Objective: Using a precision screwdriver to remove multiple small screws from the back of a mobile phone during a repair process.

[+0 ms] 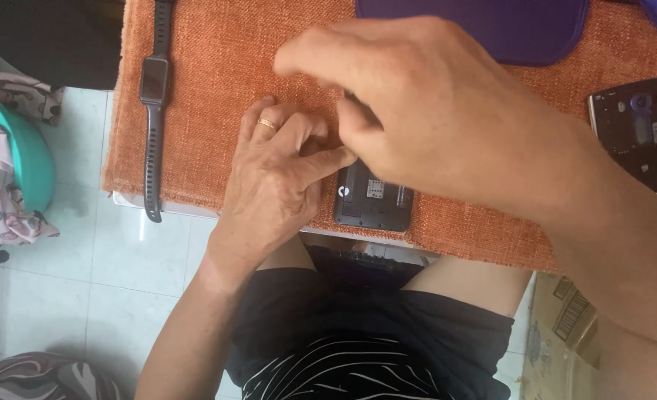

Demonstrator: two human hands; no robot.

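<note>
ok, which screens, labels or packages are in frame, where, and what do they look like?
Smartwatch: left on the orange cloth, dark rectangular screen, off, grey strap.
Opened phone: table's near edge, under both hands, black, back cover off, small pale sticker-like patches inside.
Second opened device: right edge, black, rectangular, insides showing.
Cardboard box: floor at lower right, tan, dark printed marks.
No lit screen is visible.

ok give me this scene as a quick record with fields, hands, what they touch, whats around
surface: orange cloth over a table edge
left hand: ring on one finger, thumb touching the opened phone
right hand: above the phone's top end, fingers curled, grip contents hidden
phone: back cover off, insides showing, near the cloth's front edge
left of hands: black smartwatch lying flat
top: purple pouch
right edge: second opened device
floor: teal basin
</note>
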